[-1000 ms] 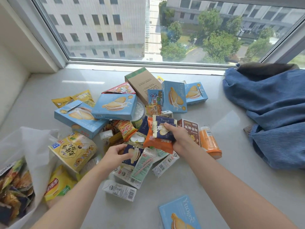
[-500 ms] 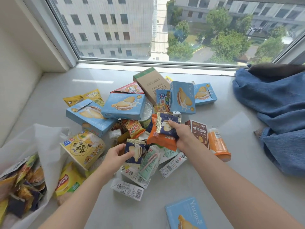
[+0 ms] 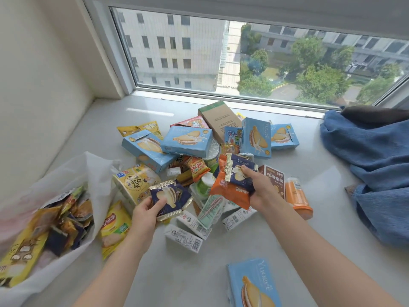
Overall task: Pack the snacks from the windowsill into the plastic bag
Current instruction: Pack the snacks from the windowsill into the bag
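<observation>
Head view: left hand [image 3: 145, 214] grips a navy snack packet [image 3: 171, 199] just above the snack pile [image 3: 199, 156] on the windowsill [image 3: 221, 251]; right hand [image 3: 260, 188] clutches navy and orange packets [image 3: 235, 181]; white plastic bag [image 3: 66, 173] lies open at left, partly filled

"Yuogee" shows on the near blue box [image 3: 254, 284], and again on the dark wrapper [image 3: 240, 171] the right hand [image 3: 261, 187] grips.

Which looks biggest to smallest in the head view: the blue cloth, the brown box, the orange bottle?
1. blue cloth, by far the largest.
2. brown box.
3. orange bottle.
The bottle lies nearer the camera, yet looks smaller than the box, so this order seems safe.
</observation>
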